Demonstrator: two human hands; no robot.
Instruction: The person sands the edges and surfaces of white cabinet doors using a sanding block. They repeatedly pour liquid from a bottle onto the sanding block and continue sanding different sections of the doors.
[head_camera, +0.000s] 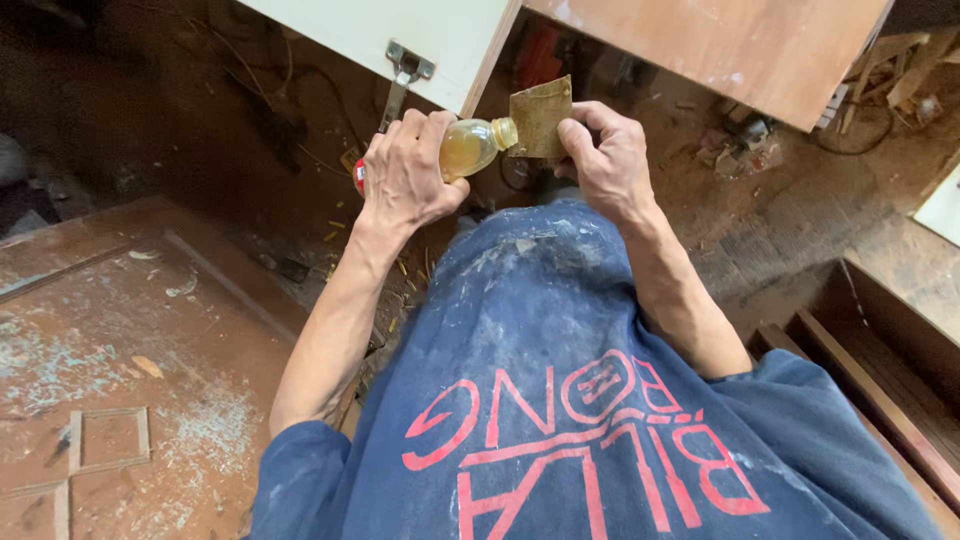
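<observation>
Your left hand is gripping a small plastic bottle of amber liquid: light, smooth, likely slippery. Your right hand is pinching a limp brown rag against its mouth.

- Blue short-sleeved shirt, dusted with pale powder and smears towards the far end.
- Red outlined lettering across the near part of it.
- Left hand and right hand bare, forearms uncovered.
</observation>
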